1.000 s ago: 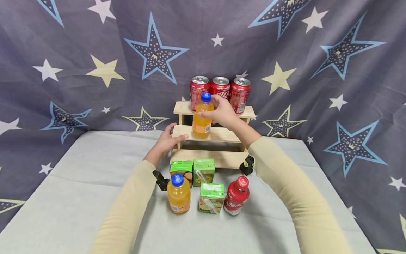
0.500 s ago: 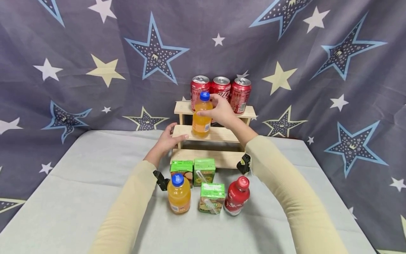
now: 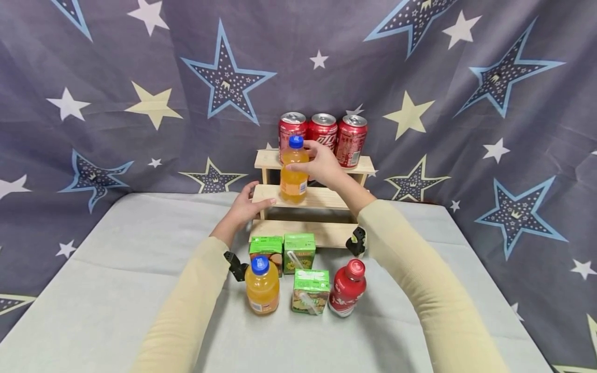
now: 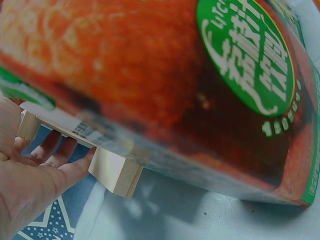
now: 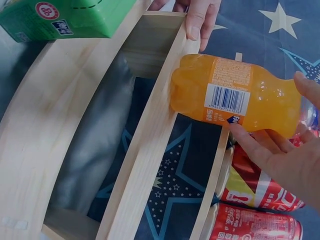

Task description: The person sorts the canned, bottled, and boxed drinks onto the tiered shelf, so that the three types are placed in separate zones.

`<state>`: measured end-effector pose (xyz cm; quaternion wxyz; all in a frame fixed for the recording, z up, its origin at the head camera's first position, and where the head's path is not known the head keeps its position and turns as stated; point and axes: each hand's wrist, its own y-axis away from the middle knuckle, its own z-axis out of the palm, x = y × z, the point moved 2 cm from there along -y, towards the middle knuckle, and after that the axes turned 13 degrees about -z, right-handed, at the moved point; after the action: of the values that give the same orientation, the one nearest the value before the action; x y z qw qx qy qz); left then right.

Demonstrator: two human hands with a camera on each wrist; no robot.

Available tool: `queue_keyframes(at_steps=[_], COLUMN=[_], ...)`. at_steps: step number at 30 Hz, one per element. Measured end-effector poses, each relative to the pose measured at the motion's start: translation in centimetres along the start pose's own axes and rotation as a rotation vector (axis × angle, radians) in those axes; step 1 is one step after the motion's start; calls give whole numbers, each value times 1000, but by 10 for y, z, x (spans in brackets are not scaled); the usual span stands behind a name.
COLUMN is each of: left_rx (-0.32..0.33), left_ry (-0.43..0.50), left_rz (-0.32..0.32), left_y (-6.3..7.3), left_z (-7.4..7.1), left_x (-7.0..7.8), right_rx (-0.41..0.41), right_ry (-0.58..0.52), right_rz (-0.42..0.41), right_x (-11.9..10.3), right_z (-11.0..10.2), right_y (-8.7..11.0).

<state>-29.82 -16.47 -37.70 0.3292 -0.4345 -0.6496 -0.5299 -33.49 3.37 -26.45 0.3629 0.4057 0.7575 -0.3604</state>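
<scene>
Orange blue-capped bottle [image 3: 294,180] stands on the middle step [image 3: 328,197] of a pale wooden rack [image 3: 326,234], pinched by the right hand [image 3: 323,163]; the left hand [image 3: 244,207] grips the step's end.

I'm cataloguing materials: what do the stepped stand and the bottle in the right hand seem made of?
Stepped stand: wood, matte and apparently unpainted, with pale grain on its planks. Bottle: probably clear, glossy plastic; orange shows through its shiny, moulded wall.

Staged tabletop set, room kind unclear: star-print curtain [image 3: 298,77] behind cloth-covered table [image 3: 298,342], wooden rack [image 3: 326,234] bearing cans [image 3: 327,129].
</scene>
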Motion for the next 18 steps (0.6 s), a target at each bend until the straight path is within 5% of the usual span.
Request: queue_keyframes(at_steps=[5,18], left_rx=[14,28], left_ry=[-7,-23], left_rz=[18,31], left_y=[-16,-12], left_z=[0,0], left_x=[-10,-9], right_rx=[-7,-70], right_ry=[5,31], right_rz=[5,-43], right_x=[1,-6], right_z=[0,-6], right_y=[1,8])
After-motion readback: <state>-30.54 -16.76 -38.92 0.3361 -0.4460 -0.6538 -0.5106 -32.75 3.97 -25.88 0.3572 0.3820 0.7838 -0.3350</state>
